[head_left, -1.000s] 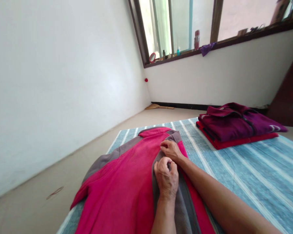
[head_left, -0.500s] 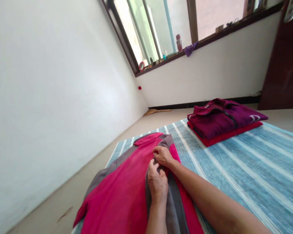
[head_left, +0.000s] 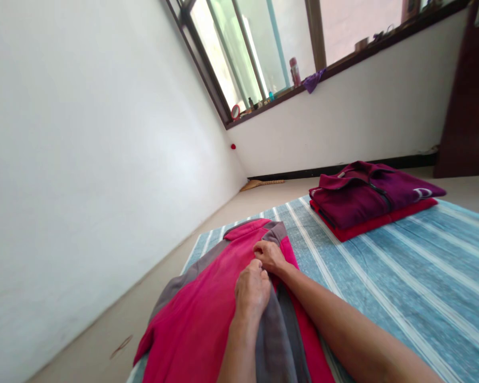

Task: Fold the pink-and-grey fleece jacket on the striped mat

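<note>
A pink jacket (head_left: 199, 308) with grey side panels and a grey sleeve lies spread on the striped bed cover. Its collar end points away from me. My left hand (head_left: 252, 287) is closed on the grey sleeve (head_left: 273, 335), which is folded in along the jacket's right side. Just beyond it, my right hand (head_left: 270, 256) is closed on the same sleeve near the shoulder, fingers bent over the cloth. The two hands almost touch. Cloth inside the fingers is mostly hidden.
A folded maroon jacket (head_left: 355, 197) rests on a folded red garment (head_left: 351, 231) at the bed's far right. The bed cover (head_left: 431, 266) is blue with white stripes. A white wall (head_left: 83, 159) rises on the left. A broom (head_left: 263, 183) lies on the floor beyond the bed.
My left hand has turned over, its back now upward and its fingers more closed on the sleeve. My right hand stays nearly in place. The whole view has shifted slightly.
</note>
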### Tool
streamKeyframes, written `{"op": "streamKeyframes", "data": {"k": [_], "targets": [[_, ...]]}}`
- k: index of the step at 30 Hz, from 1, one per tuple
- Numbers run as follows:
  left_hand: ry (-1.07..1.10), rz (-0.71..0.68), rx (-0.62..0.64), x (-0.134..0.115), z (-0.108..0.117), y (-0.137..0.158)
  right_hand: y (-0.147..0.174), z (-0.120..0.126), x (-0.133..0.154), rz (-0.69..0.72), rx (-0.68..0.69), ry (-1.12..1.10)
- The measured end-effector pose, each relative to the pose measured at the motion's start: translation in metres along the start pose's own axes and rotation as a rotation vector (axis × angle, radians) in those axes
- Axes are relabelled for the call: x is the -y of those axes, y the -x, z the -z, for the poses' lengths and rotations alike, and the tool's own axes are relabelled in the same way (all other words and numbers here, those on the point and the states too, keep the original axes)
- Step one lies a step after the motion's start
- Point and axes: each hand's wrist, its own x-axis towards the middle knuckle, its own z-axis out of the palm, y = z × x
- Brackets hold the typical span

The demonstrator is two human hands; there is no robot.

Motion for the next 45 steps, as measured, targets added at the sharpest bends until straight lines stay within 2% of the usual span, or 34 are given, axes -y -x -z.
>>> {"op": "streamKeyframes", "data": {"k": [5, 10, 14, 17, 21, 25, 36, 40, 43, 45], "targets": [[-0.134, -0.112, -0.07, 0.024, 0.022, -0.048, 0.003, -0.001, 0.0, 0.028, -0.005, -0.011], [-0.213, -0.104, -0.142, 0.06, 0.014, -0.099, 0.005, -0.005, -0.005, 0.055, -0.025, -0.027], [-0.271, -0.128, -0.198, 0.08, 0.008, -0.139, 0.006, -0.009, -0.012, 0.071, -0.039, -0.032], [-0.297, -0.196, -0.19, 0.088, 0.007, -0.167, 0.007, -0.01, -0.015, 0.083, -0.04, -0.028], [-0.331, -0.275, -0.093, 0.094, 0.003, -0.191, 0.008, -0.007, -0.015, 0.091, -0.038, -0.011], [-0.384, -0.28, -0.063, 0.094, -0.001, -0.194, 0.009, -0.002, -0.012, 0.092, -0.03, 0.014], [-0.457, -0.345, -0.239, 0.097, -0.011, -0.159, 0.009, 0.007, 0.003, 0.094, -0.021, 0.157], [-0.466, -0.386, -0.258, 0.101, -0.01, -0.152, -0.016, 0.017, 0.025, 0.201, -0.034, 0.488], [-0.476, -0.4, -0.252, 0.103, -0.008, -0.149, -0.048, 0.02, 0.038, 0.303, 0.079, 0.793], [-0.482, -0.402, -0.243, 0.105, -0.007, -0.147, -0.068, 0.019, 0.041, 0.359, 0.193, 0.914]]}}
